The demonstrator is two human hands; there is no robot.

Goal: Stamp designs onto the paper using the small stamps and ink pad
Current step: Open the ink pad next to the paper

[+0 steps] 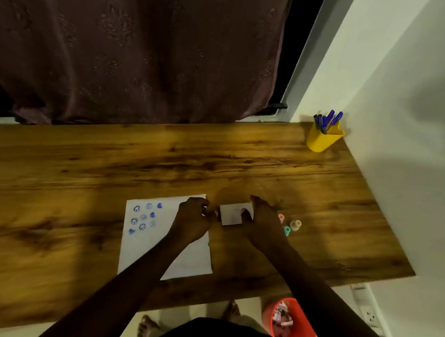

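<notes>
- A white sheet of paper [184, 259] lay on the brown wood-grain table [164, 159], at the 6 o'clock side of the table near its front edge
- Blue stamped designs [144, 217], round faces and small hearts, were clustered in the paper's 10 o'clock corner
- The left hand [192, 217] hovered over the paper's 2 o'clock corner with its fingers curled close together; a pale patch showed between the fingertips, and I could not tell whether the grip held a stamp or nothing at all
- The right hand [264, 219] held a small white square ink pad [231, 215] just at 3 o'clock of the paper's top corner, its grip narrow, with the thumb lying across the pad's face and the fingers over the far edge
- Both hands sat close together, the pad between them
- Three small stamps stood on the table at 3 o'clock of the right hand: a pink stamp [281, 218] partly hidden by the wrist, a teal stamp [287, 230] and a beige stamp [295, 225], all near one another
- A yellow plastic cup [322, 140] of blue pens [330, 120] stood at the table's 1 o'clock corner, by the pale wall [401, 127]
- A dark brown patterned curtain [132, 53] hung beyond the table at 12 o'clock
- A red bucket [301, 334] stood on the floor at 5 o'clock, below the table edge
</notes>
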